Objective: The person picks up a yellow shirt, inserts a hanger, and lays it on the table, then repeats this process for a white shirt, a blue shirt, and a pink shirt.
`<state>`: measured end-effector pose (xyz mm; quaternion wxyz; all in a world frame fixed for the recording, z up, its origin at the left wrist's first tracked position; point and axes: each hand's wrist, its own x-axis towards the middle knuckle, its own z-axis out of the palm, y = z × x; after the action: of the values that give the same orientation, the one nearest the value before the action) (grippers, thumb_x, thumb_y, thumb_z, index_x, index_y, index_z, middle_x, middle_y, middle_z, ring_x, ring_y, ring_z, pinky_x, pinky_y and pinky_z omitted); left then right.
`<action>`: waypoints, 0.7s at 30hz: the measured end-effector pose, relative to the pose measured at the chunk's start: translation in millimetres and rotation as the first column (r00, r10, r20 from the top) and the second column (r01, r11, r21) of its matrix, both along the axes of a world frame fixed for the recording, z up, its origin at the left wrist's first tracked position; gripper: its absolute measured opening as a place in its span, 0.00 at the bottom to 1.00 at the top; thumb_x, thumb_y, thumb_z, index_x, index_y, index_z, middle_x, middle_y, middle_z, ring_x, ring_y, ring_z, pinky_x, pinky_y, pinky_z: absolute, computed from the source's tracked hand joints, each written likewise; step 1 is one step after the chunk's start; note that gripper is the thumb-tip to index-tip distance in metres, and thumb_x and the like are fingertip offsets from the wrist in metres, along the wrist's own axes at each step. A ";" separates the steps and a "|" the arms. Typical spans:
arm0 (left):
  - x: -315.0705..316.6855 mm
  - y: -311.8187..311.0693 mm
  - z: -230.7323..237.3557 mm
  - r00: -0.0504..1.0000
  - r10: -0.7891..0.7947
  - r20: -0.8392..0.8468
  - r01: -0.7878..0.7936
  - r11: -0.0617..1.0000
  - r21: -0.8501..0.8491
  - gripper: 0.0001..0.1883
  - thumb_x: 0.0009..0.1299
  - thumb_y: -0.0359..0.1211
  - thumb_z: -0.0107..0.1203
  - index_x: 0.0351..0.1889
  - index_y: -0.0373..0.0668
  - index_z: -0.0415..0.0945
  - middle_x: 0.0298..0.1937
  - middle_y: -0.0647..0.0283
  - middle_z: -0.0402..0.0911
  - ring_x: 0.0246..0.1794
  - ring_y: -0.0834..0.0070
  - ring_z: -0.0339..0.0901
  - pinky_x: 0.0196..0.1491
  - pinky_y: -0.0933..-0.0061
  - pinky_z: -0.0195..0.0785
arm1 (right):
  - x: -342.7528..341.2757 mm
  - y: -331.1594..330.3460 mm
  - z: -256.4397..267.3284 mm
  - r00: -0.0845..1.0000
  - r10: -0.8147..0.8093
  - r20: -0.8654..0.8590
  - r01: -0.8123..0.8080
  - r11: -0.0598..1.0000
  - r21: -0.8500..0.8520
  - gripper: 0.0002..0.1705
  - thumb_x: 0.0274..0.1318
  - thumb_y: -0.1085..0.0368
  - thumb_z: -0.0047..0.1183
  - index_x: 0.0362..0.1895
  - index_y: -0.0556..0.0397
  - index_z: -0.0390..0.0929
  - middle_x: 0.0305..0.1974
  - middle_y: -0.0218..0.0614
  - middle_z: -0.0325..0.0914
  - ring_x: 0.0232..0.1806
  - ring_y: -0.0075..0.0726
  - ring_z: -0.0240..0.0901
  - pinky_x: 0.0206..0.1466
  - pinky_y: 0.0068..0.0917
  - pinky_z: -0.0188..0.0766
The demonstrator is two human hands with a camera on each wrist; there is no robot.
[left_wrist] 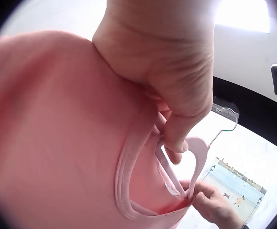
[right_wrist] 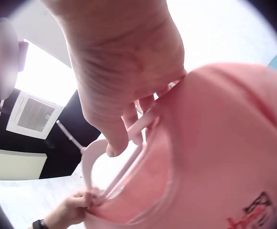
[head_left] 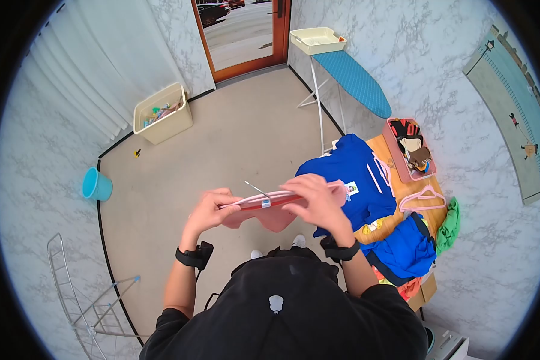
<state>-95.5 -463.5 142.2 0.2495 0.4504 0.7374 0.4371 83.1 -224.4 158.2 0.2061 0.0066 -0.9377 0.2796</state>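
A pink T-shirt (head_left: 275,219) hangs before the person's chest, its neck opening turned upward and a white label inside the collar. In the neck sits a light pink clothes hanger (left_wrist: 201,151) with a metal hook (head_left: 257,189), its arms running inside the shoulders. The left hand (head_left: 213,211) pinches the hanger and the shirt's neckline at one shoulder. On the opposite side, the right hand (head_left: 315,201) has its thumb and fingers round the other hanger arm (right_wrist: 145,120) beside the collar. A dark print (right_wrist: 257,210) shows on the shirt front in the right wrist view.
At the right, a wooden table (head_left: 381,144) bears a blue shirt (head_left: 348,174), more blue clothing (head_left: 405,249), pink hangers (head_left: 425,198) and a pink bin (head_left: 396,157). Behind stands a blue ironing board (head_left: 357,81). A cream tub (head_left: 168,123), bucket (head_left: 97,185) and drying rack (head_left: 90,327) are leftward.
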 end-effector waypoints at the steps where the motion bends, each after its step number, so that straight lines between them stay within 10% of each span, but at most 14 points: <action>1: 4.6 5.9 1.4 1.000 -0.002 -0.001 0.002 1.000 0.000 0.12 0.64 0.32 0.61 0.46 0.47 0.84 0.24 0.67 0.72 0.23 0.77 0.71 0.26 0.74 0.65 | -6.3 -13.6 3.6 0.999 0.028 -0.027 -0.029 0.999 -0.043 0.24 0.42 0.63 0.65 0.49 0.47 0.80 0.44 0.34 0.79 0.51 0.41 0.71 0.57 0.40 0.62; 6: 22.7 21.2 1.2 0.992 -0.040 -0.122 0.040 0.999 -0.007 0.15 0.60 0.34 0.63 0.46 0.53 0.84 0.26 0.65 0.73 0.26 0.72 0.70 0.32 0.70 0.66 | -23.5 -29.6 4.5 0.990 0.130 0.058 -0.104 0.940 -0.323 0.09 0.51 0.58 0.61 0.35 0.47 0.85 0.27 0.39 0.81 0.27 0.45 0.76 0.30 0.33 0.70; 17: -5.7 -13.8 -18.4 0.981 0.167 -0.096 -0.181 0.970 -0.162 0.10 0.56 0.34 0.67 0.34 0.40 0.83 0.28 0.63 0.81 0.25 0.75 0.73 0.29 0.73 0.67 | -7.8 9.4 -6.4 1.000 -0.010 0.024 0.018 0.930 -0.367 0.06 0.49 0.65 0.60 0.32 0.51 0.85 0.25 0.39 0.81 0.26 0.40 0.77 0.31 0.27 0.71; 21: -12.6 -21.5 -26.6 0.957 0.236 -0.167 -0.278 0.911 -0.306 0.10 0.61 0.33 0.61 0.38 0.39 0.83 0.29 0.53 0.82 0.29 0.60 0.78 0.37 0.65 0.70 | -5.7 10.7 -2.8 0.996 -0.078 0.036 0.086 0.912 -0.400 0.07 0.47 0.67 0.60 0.32 0.52 0.86 0.27 0.38 0.83 0.27 0.38 0.78 0.33 0.27 0.72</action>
<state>-108.1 -485.0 115.6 0.2135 0.3288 0.8666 0.3086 77.4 -213.7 155.4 0.2055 -0.0779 -0.8619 0.4570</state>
